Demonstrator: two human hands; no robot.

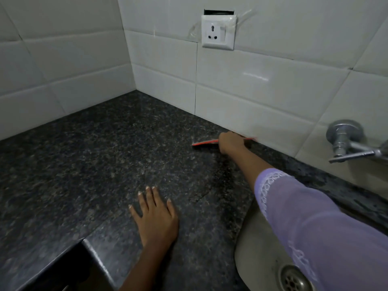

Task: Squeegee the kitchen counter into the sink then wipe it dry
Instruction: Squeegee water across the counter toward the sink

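A dark speckled granite counter [105, 156] fills a corner between white tiled walls. My right hand [231, 142] reaches to the back wall and is closed around a red squeegee [204, 142], whose blade lies on the counter along the wall's foot. The hand covers the middle of the squeegee. My left hand [156, 219] rests flat on the counter near the front, fingers spread, holding nothing. The steel sink [258, 255] lies at the lower right, mostly under my purple sleeve [315, 223], with its drain [294, 279] showing.
A metal tap [346, 141] sticks out from the wall at the right above the sink. A white wall socket [218, 31] sits on the back tiles. The counter's front edge has a step-down corner [84, 240] at the lower left.
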